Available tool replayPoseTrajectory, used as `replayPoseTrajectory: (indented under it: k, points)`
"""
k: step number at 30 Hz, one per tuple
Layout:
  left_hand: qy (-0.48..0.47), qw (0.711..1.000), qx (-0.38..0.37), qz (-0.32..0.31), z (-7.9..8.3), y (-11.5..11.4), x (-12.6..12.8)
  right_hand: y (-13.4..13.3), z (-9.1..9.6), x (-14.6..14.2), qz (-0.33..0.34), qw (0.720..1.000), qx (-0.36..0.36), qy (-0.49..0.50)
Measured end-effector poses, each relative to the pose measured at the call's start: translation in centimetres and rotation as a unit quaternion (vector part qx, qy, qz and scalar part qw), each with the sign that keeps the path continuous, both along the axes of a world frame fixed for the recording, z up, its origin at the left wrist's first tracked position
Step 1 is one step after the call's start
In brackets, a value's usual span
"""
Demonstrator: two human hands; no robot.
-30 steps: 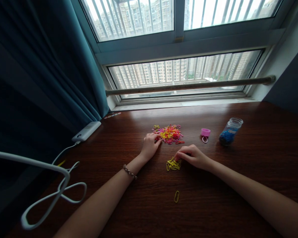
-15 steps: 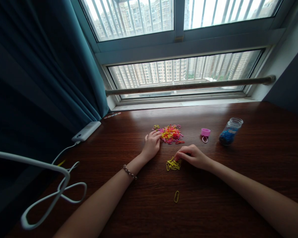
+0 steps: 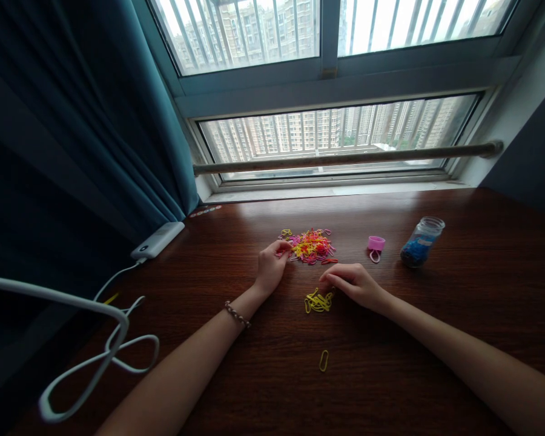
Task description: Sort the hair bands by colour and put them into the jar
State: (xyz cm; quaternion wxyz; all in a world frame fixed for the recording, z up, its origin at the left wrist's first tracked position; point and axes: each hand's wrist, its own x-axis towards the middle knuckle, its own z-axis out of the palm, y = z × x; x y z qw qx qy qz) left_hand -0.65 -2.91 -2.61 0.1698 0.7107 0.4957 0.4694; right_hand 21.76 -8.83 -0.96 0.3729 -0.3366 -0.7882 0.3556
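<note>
A heap of mixed pink, red, orange and yellow paper clips [image 3: 313,245] lies on the brown table. At its left edge my left hand [image 3: 272,261] has thumb and fingers pinched together; whatever is between the tips is too small to make out. My right hand [image 3: 356,284] hovers just above and right of a smaller pile of yellow paper clips [image 3: 318,301]. Its fingers are drawn together, and nothing shows in them. Nearer to me, a single yellow paper clip [image 3: 324,361] lies apart.
Right of the heap stand a pink cap with a loop [image 3: 376,243] and a clear jar [image 3: 421,242] with blue contents. To the left, a white power bank [image 3: 158,241] has a white cable [image 3: 118,339]. A window rail [image 3: 345,158] runs behind the table [image 3: 236,375].
My right hand has lifted slightly up off the yellow pile. My left hand has drawn back a little to the left, its fingers now pinched at the heap's edge.
</note>
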Motion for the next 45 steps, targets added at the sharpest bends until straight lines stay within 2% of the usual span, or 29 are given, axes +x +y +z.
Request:
replayPoseTrajectory:
  k: [6, 11, 15, 18, 22, 26, 29, 31, 33, 37, 39, 40, 42, 45]
  points:
    - [-0.064, 0.997, -0.01, -0.041, -0.3, 0.4, 0.3, 0.7, -0.1, 0.0, -0.097, 0.99, 0.094, -0.034]
    - [-0.059, 0.997, 0.034, -0.032, -0.2, 0.5, 0.2, 2.3, 0.3, -2.4, -0.079, 0.958, 0.227, -0.158]
    - [-0.063, 0.997, 0.039, -0.018, 0.0, 0.6, 0.1, 3.4, -0.4, -5.0, -0.108, 0.929, 0.253, -0.249]
    - [-0.065, 0.997, 0.032, -0.009, 0.1, 0.6, 0.1, 3.8, -1.0, -6.0, -0.138, 0.92, 0.242, -0.275]
    - [-0.042, 0.998, 0.035, 0.031, 0.2, 0.6, 0.1, 4.0, -1.5, -5.6, -0.135, 0.924, 0.233, -0.272]
    - [-0.034, 0.998, 0.032, 0.034, 0.4, 0.5, 0.1, 4.5, -1.8, -5.0, -0.14, 0.94, 0.225, -0.217]
    - [-0.011, 0.999, 0.051, 0.014, 0.8, 0.0, 0.3, 5.0, -2.0, -4.6, -0.144, 0.954, 0.225, -0.133]
    - [0.017, 0.997, 0.073, -0.034, 1.2, -0.7, 0.6, 5.3, -1.8, -4.4, -0.16, 0.96, 0.218, -0.065]
    - [0.06, 0.988, 0.087, -0.113, 1.7, -1.6, 0.9, 5.3, -1.4, -4.1, -0.189, 0.962, 0.198, -0.005]
    - [0.177, 0.942, 0.083, -0.275, 2.4, -3.3, 1.5, 5.1, -0.6, -3.5, -0.264, 0.954, 0.123, 0.066]
    - [0.216, 0.921, 0.079, -0.315, 2.7, -3.8, 1.6, 5.1, -0.4, -3.4, -0.287, 0.95, 0.069, 0.098]
    - [0.22, 0.919, 0.078, -0.318, 2.7, -3.8, 1.5, 5.1, -0.4, -3.3, -0.287, 0.95, 0.039, 0.117]
    - [0.199, 0.935, 0.083, -0.281, 2.6, -3.3, 1.3, 5.2, -0.3, -3.3, -0.273, 0.948, -0.019, 0.161]
    - [0.144, 0.973, 0.101, -0.148, 2.1, -1.6, 0.4, 5.4, 0.1, -3.4, -0.235, 0.941, -0.087, 0.227]
